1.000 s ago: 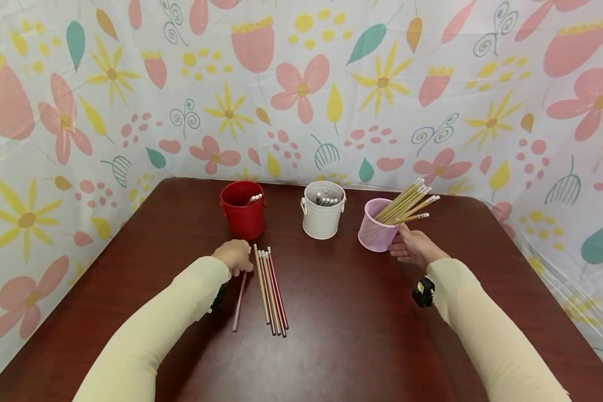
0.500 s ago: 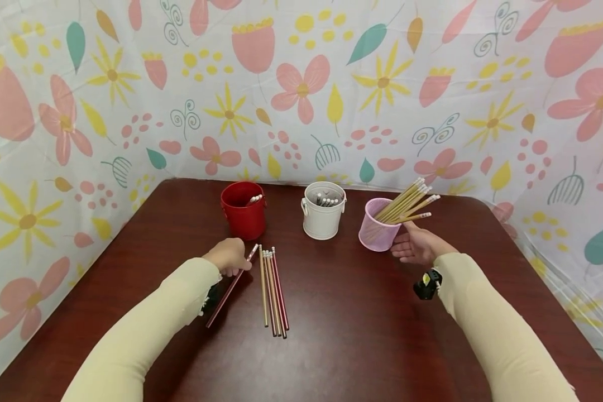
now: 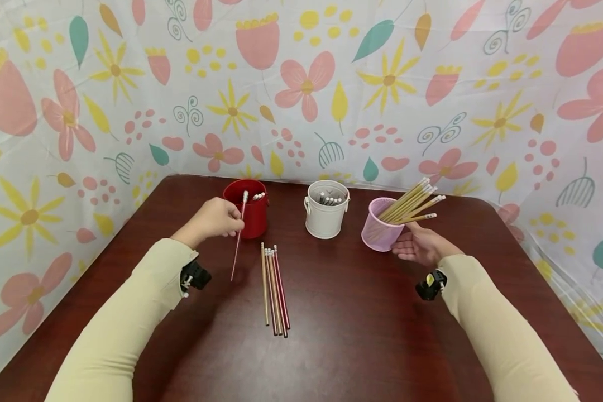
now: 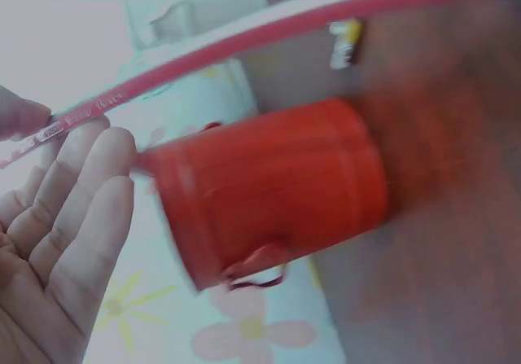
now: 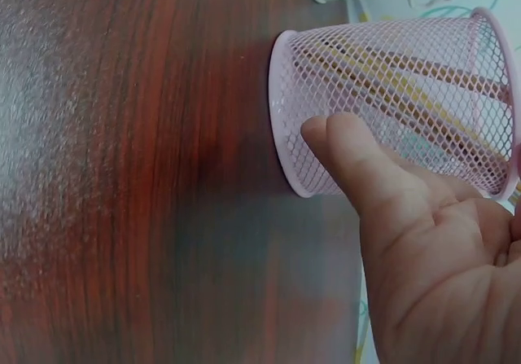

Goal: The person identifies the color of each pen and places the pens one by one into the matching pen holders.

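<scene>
Pinched between the thumb and fingertips of my left hand [image 3: 215,219] is a red pencil [image 3: 237,251], its white eraser end up and its lower end hanging above the table. The hand is at the front left of a red bucket [image 3: 255,220], which has white-tipped pencils inside. In the left wrist view the red pencil [image 4: 244,42] slants past the bucket. My right hand [image 3: 421,245], fingers extended, lies against or close beside a pink mesh cup [image 3: 374,233]. Yellow pencils [image 3: 407,204] lean out of that cup to the right.
A white bucket [image 3: 324,220] with several pencils inside stands between the red bucket and the mesh cup. Several loose pencils [image 3: 273,290] in gold and red lie side by side on the dark wood table [image 3: 352,324]. A flower-print cloth [image 3: 301,139] hangs behind.
My left hand has picked the red pencil up off the table and raised it towards the red bucket, turning it more upright. The right hand has stayed almost still by the mesh cup.
</scene>
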`<action>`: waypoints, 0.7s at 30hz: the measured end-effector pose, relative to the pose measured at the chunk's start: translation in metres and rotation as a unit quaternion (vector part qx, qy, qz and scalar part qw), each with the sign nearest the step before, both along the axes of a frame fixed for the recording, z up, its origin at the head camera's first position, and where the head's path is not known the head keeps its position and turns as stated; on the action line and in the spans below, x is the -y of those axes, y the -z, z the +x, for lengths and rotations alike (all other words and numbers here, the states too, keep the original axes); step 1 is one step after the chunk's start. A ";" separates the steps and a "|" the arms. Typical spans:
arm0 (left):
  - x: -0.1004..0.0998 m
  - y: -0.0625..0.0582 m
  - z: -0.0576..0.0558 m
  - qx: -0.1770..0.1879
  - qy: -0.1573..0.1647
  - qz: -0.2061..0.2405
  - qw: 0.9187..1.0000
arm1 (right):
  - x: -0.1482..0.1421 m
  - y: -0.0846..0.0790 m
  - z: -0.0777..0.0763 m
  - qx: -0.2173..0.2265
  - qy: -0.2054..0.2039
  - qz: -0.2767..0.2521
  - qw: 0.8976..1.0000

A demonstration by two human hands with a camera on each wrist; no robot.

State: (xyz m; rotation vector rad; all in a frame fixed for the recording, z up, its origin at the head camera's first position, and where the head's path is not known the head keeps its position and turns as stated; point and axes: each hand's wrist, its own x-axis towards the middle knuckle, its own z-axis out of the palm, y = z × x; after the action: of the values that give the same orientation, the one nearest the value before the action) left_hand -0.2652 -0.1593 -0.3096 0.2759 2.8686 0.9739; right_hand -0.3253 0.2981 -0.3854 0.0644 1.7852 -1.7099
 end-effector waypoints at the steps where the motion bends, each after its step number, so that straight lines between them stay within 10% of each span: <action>1: 0.002 -0.005 0.001 -0.006 -0.007 0.015 1.000 | -0.001 0.001 0.000 0.000 -0.001 0.002 1.000; 14: 0.018 -0.038 0.011 -0.079 -0.075 0.129 0.986 | -0.006 0.006 -0.002 0.032 -0.056 0.040 0.997; 21: 0.025 -0.042 0.011 -0.172 -0.100 0.181 0.963 | -0.009 0.008 0.000 0.030 -0.061 0.020 0.997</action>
State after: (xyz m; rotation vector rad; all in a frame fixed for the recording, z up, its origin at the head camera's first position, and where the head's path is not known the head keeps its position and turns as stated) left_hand -0.2544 -0.1843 -0.2676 0.2010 3.0466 1.6428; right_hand -0.3257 0.3073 -0.3929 0.0239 1.7428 -1.5710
